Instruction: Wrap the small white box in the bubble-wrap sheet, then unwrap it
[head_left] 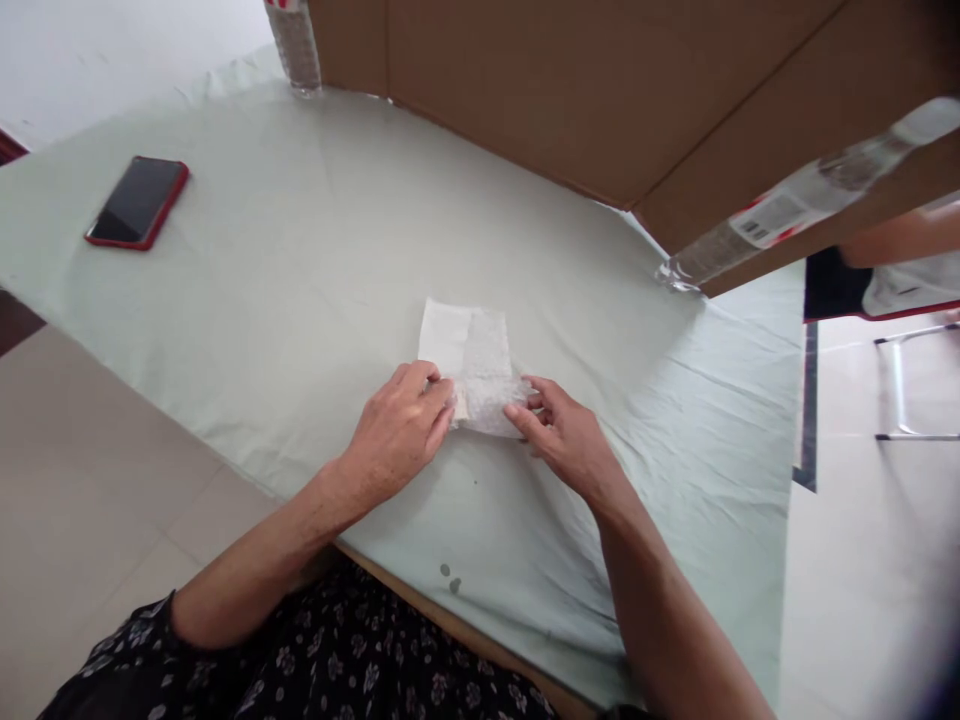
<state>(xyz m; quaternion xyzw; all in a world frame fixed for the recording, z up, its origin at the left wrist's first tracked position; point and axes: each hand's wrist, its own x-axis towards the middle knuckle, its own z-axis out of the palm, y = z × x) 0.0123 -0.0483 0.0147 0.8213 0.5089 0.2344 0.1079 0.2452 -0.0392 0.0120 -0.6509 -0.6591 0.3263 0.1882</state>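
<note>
A flat white sheet, perhaps paper (442,335), lies mid-table with see-through, bumpy plastic like bubble wrap (491,402) over its right side and near end. The near end is folded over. A small cream-coloured piece (460,406) shows at the left end of the fold; what it is I cannot make out. My left hand (405,415) is closed on the left end of the folded wrap, its fingertips bent together. My right hand (559,430) grips the wrap's right edge, thumb on top and fingers on the far side.
A phone in a red case (139,203) lies at the far left of the pale green tablecloth (262,250). A large cardboard panel (510,90) stands at the back, with a plastic bottle (795,205) and another bottle (296,45) against it. Another person's arm (907,238) shows at right.
</note>
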